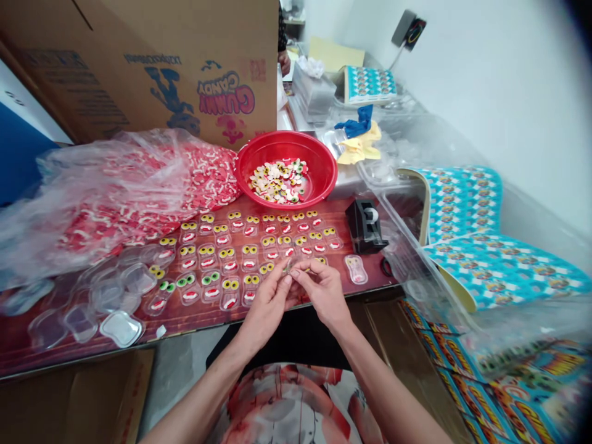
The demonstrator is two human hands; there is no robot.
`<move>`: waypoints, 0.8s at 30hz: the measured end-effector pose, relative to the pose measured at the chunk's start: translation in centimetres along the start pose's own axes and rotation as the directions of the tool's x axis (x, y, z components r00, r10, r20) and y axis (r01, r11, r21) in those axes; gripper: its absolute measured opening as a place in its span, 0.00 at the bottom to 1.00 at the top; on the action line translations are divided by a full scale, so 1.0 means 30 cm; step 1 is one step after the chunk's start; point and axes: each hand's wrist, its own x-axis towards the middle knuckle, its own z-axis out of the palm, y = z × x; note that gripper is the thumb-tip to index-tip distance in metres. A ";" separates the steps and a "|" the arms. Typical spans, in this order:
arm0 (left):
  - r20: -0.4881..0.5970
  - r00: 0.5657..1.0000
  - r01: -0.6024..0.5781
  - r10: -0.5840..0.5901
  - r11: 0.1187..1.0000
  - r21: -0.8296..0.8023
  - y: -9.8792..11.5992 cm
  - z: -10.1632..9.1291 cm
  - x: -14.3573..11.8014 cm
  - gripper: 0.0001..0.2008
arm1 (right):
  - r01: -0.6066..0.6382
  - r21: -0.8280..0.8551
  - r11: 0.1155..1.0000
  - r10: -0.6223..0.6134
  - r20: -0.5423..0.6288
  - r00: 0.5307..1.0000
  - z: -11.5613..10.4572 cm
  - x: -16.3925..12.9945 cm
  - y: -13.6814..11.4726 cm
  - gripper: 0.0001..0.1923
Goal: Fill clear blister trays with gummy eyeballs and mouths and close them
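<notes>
My left hand (269, 291) and my right hand (324, 293) meet over the table's front edge, fingers pinched together. Between the fingertips is something small and partly see-through that I cannot make out. Just beyond lie several clear plastic blister trays (230, 293) in rows, most with a pair of gummy eyes (226, 253) above red-and-white gummy teeth (189, 263). Most eyes are yellow, a few green. A red bowl (324, 179) behind them holds loose gummy eyes (277, 180). To the right of my hands lies one separate filled tray (356, 269).
A plastic bag (139, 191) of red-and-white gummies lies at left, before a large cardboard box (152, 74). Empty clear trays (121, 328) are piled front left. At right stand a black tape dispenser (365, 226) and a clear bin with blue printed label sheets (462, 203).
</notes>
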 end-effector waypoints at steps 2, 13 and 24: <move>0.006 1.000 -0.005 0.005 1.000 0.011 -0.003 0.000 0.000 0.27 | 0.015 -0.021 1.000 -0.015 0.007 1.000 0.002 -0.001 0.002 0.09; -0.091 0.967 -0.216 0.240 0.952 0.218 -0.013 -0.020 0.016 0.17 | 0.283 -0.418 0.863 -0.306 0.013 0.952 0.014 -0.010 0.052 0.06; 0.075 0.926 -0.338 0.369 0.726 0.599 -0.020 -0.040 0.006 0.19 | 0.290 -0.708 0.644 -0.326 0.089 0.941 0.021 -0.017 0.022 0.05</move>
